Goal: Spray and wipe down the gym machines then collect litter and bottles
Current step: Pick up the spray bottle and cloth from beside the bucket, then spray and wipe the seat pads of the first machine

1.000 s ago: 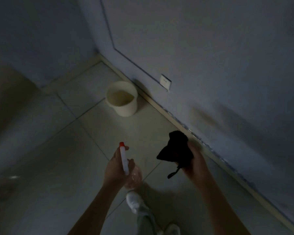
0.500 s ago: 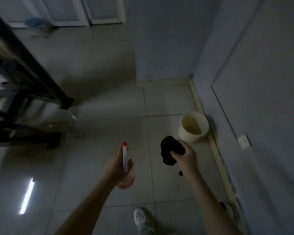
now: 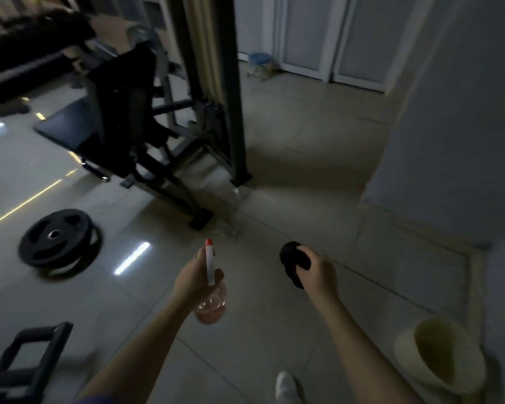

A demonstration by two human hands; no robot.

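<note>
Gripped spray bottle (image 3: 213, 303) by the neck in left hand (image 3: 193, 279); clutched balled cloth (image 3: 292, 258) in right hand (image 3: 318, 272). Stood well short of machine (image 3: 134, 118), far left. Could have slipped on glossy tile (image 3: 274, 330) wetted by stray mist; could have tripped on plate (image 3: 56, 240) lying flat, near left. Clear, rounded plastic with red nozzle (image 3: 209, 242); soft black fabric; matte padded seat (image 3: 67, 131), angular steel frame (image 3: 233, 112); pale round bucket (image 3: 405, 357) near right.

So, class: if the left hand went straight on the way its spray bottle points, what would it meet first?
Probably the gym machine's base foot, ahead of the left hand; depth is unclear.
</note>
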